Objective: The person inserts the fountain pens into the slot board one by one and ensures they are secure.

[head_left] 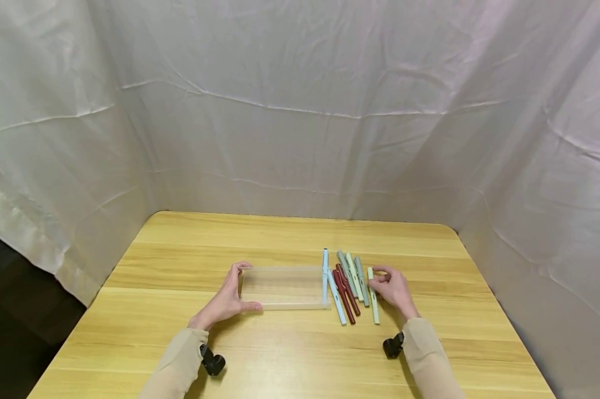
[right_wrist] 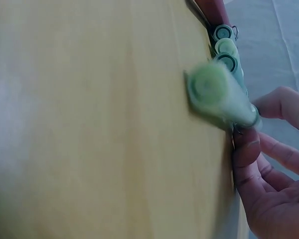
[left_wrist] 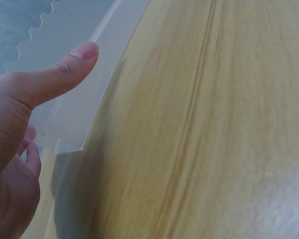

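A pale green pen (head_left: 374,303) lies right of a clear, scallop-edged rack (head_left: 292,306).

I have my left hand (head_left: 228,299) gripping the left end of the clear rack (head_left: 285,285), thumb laid over its near edge and fingers bent at its far corner. My left forearm (head_left: 172,363), sleeved to near the wrist, slants from the rack's near left. My right hand (head_left: 393,289) is right of the rack, apart from it, thumb and fingers pinched; my sleeved right forearm (head_left: 429,354) angles from the rack's near right.
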Motion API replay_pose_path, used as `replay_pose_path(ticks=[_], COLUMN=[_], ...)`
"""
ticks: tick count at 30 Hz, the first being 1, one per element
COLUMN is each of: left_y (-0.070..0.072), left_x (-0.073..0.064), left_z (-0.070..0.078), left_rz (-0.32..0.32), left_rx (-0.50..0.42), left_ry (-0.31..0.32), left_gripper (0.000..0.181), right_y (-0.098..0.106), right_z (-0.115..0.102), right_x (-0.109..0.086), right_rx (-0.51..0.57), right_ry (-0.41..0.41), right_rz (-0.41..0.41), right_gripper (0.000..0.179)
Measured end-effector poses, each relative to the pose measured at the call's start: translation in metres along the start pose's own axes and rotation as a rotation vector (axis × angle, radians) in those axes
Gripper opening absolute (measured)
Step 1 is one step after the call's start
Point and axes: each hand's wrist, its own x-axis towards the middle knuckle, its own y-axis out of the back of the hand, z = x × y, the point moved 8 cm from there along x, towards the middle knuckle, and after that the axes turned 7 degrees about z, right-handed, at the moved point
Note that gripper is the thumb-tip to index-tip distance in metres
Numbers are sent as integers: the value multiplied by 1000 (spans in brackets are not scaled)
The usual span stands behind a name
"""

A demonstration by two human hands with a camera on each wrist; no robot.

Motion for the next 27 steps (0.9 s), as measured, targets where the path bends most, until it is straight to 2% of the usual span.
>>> replay_pose_path(ticks=[9, 21, 27], left_y=[0, 0, 0], left_x=[0, 0, 0], left_z=[0, 0, 0], left_rz=[-2, -2, -2], left_rx=[-2, 5, 8], left_ry=[17, 26, 29], left_gripper=[107, 108, 107], right_y=[1, 0, -1], right_z=[2, -2, 0], right_x=[-1, -4, -2], right_rx=[42, 24, 63], right_ry=[-34, -26, -31], right_rz=[-7, -11, -19], right_gripper=[49, 51, 53])
